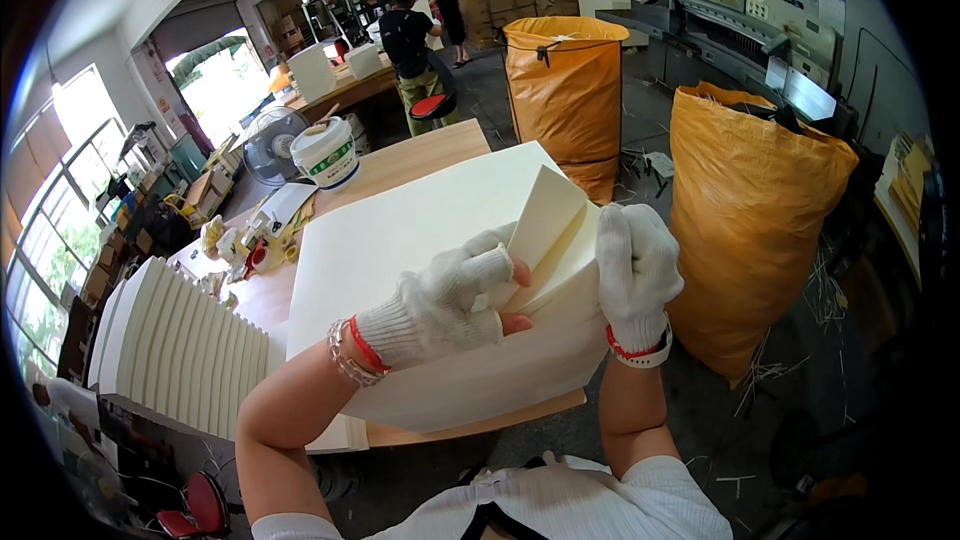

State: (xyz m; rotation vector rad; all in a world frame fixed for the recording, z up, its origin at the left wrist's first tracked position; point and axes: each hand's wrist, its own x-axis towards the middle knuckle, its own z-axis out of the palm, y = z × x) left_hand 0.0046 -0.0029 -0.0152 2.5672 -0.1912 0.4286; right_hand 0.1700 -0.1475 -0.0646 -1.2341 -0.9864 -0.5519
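Observation:
A thick stack of large cream-white paper sheets (400, 210) lies on a wooden table in front of me. At its right corner, some top sheets are bent back into a folded flap (547, 218). My left hand (450, 295), in a white knitted glove with bare thumb and fingertip showing, rests on the stack beside the flap, its thumb and finger apart. Gloved as well, my right hand (637, 265) is closed at the right edge of the bent sheets; its fingertips are hidden.
Fanned paper stacks (185, 350) stand at left. A white bucket (325, 152), a fan (272, 145) and tape rolls (262, 258) sit beyond. Two orange sacks (750, 230) (565, 90) stand on the right, near a large machine (750, 30). People (410, 40) stand at the back.

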